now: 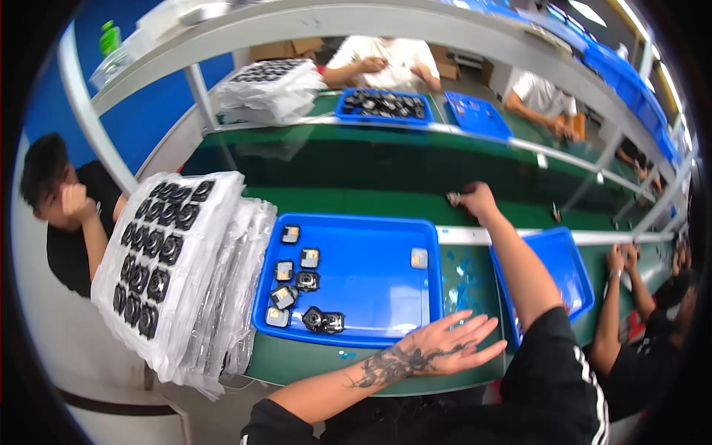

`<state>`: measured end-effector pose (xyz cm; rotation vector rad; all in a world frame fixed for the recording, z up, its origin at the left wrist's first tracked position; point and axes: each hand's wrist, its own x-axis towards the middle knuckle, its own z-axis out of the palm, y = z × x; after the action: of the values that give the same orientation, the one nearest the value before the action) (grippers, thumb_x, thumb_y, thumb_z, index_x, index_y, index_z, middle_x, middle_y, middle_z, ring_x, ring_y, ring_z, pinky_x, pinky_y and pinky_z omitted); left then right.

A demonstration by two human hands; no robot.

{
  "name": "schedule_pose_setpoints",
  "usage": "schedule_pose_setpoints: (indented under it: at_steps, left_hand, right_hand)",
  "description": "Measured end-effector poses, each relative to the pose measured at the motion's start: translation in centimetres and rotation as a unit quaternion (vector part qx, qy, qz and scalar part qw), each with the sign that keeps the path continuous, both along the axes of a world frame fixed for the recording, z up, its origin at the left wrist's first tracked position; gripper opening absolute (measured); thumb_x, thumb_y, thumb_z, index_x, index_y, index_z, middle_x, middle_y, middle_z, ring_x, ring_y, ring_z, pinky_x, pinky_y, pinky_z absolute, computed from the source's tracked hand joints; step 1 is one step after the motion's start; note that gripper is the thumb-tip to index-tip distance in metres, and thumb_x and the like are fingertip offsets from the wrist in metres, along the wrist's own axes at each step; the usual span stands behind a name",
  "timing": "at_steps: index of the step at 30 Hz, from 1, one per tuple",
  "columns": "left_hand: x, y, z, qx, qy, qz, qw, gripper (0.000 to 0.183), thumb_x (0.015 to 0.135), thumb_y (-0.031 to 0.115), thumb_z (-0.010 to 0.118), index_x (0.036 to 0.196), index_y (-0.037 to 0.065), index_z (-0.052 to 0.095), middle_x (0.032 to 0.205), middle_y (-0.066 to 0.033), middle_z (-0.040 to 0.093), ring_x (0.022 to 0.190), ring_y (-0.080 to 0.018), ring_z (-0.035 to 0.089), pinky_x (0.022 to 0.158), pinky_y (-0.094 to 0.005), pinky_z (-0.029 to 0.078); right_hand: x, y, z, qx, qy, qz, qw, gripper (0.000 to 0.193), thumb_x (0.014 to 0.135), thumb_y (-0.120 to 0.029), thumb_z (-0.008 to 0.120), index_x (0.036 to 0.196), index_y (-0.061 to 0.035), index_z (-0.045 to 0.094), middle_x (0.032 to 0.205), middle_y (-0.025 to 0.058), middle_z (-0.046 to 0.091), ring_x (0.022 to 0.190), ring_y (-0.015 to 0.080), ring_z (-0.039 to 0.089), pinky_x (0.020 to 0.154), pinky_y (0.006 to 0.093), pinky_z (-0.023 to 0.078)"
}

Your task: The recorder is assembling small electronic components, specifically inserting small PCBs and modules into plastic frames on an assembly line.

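Note:
My left hand (449, 348) is held palm down, fingers spread, by the near right corner of a large blue tray (356, 219); nothing is in it. Reaching far over the green surface beyond the tray, my right hand (478, 202) pinches a small dark and silvery part (454, 198), its kind too small to make out. Several square black units with round lens-like centres, such as this one (307, 281), lie at the tray's left side and near edge. Some show a pale cover, and one pale-covered unit (419, 258) sits alone at the right.
A tall stack of white plastic trays (215, 297) holding black units stands left. Under my right forearm is another blue tray (575, 259). Bits of blue film (461, 285) litter the bench. Across the green strip are a filled blue tray (341, 111) and co-workers; a rail (334, 26) runs overhead.

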<state>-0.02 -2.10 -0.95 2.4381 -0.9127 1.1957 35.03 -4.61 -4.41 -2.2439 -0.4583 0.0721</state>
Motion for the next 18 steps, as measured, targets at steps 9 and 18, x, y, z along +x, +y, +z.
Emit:
schedule_pose_setpoints:
  at_steps: [9,18]
  left_hand:
    - [-0.7,-0.1,0.1,0.04,0.07,-0.034,0.996,0.057,0.075,0.009,0.063,0.129,0.024,0.053,0.122,-0.007,0.06,0.111,-0.0177,0.054,0.091,-0.0343,0.049]
    - [-0.8,-1.2,-0.2,0.024,0.1,-0.093,0.99,0.054,0.076,0.009,0.064,0.128,0.024,0.055,0.119,-0.0068,0.062,0.109,-0.0176,0.056,0.089,-0.0332,0.05]
  right_hand:
    - [-0.3,-10.9,6.6,-0.075,-0.054,0.175,0.98,0.026,0.085,-0.025,0.069,0.095,-0.0003,0.066,0.078,0.0022,0.063,0.068,0.011,0.056,0.063,0.0283,0.047]
    - [-14.6,-26.1,9.4,-0.327,0.024,0.303,0.895,0.083,0.061,-0.03,0.088,0.134,-0.0217,0.05,0.134,0.0187,0.046,0.124,0.038,0.045,0.105,0.042,0.039]
